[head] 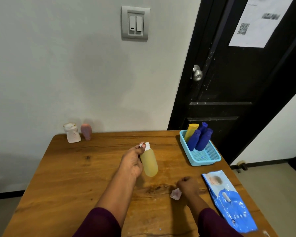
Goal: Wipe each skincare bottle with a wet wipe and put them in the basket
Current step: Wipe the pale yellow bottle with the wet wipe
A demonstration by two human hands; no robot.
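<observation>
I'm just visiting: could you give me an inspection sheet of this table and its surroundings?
Surface: brown wooden table.
Job's things: light blue mesh plastic basket holding three dark blue bottles and a yellow tube; white bottle and pink bottle by the wall; blue wet-wipe pack at right.
Clutter: nothing seen.
Hands: left hand holds translucent yellow bottle; right hand grips crumpled white wipe.
Cables: nothing seen.
Surroundings: grey wall switch, black door, paper notice.

Your left hand reaches out ahead on a stretched arm, its back turned up, fingertips pinching the bottle near the cap. Your right hand sits lower and nearer you, curled into a fist that grips the wipe. Both forearms are bare below purple sleeves.
</observation>
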